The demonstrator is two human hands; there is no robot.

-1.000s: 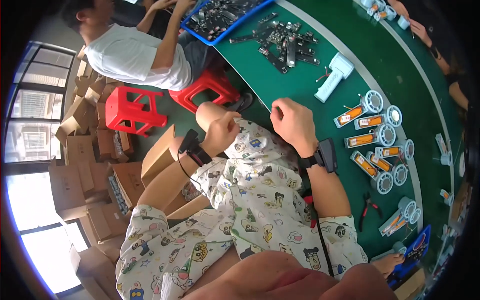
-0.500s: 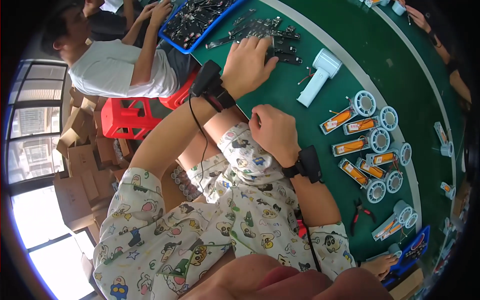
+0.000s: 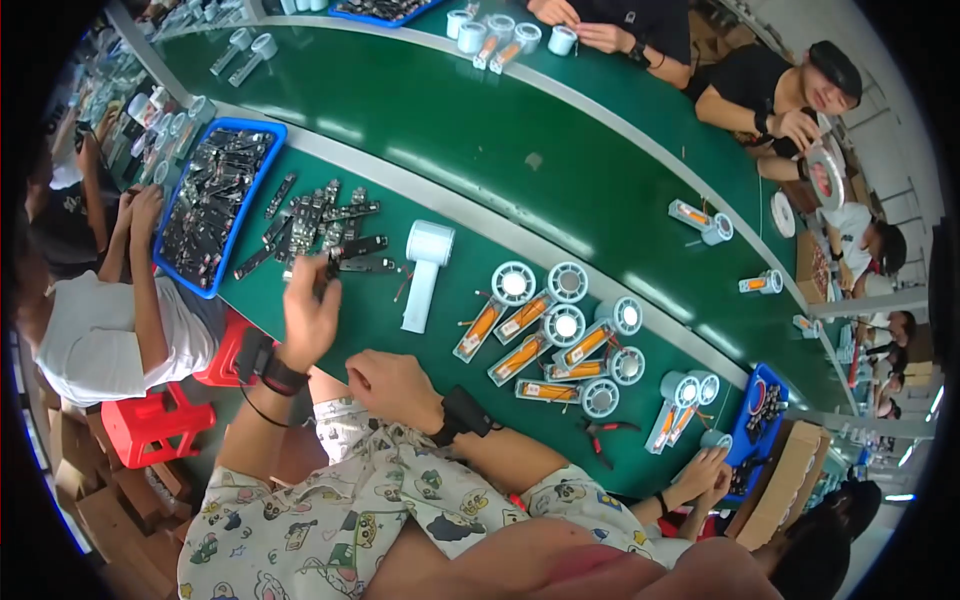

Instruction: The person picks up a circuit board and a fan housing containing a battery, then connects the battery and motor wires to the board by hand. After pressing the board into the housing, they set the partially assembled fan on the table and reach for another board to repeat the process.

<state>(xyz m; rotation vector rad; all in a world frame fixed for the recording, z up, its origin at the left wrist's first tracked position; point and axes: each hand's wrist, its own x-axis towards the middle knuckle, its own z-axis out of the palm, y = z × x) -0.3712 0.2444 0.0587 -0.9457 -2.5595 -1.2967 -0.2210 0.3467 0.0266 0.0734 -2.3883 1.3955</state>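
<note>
My left hand (image 3: 311,318) reaches into a loose pile of black circuit boards (image 3: 312,222). Its thumb and fingers close around the end of one dark board, partly hidden by the fingers. My right hand (image 3: 393,388) rests at the near table edge, loosely curled, with nothing visible in it. A pale blue handheld fan housing (image 3: 427,270) lies right of the pile, a thin red wire beside it. Farther right are several fan bodies (image 3: 520,355) with round grilles and orange batteries in their opened handles.
A blue tray (image 3: 232,228) full of boards stands at the left, beside a seated person in white. Red-handled pliers (image 3: 606,436) lie near the front edge. At the right, another person's hands (image 3: 703,475) work near a small blue tray (image 3: 742,440). A red stool (image 3: 160,420) stands at lower left.
The view has swung round, bringing more of the table and the people across into sight. My left hand is still at the board pile, its fingers now more curled. My right hand stays curled.
</note>
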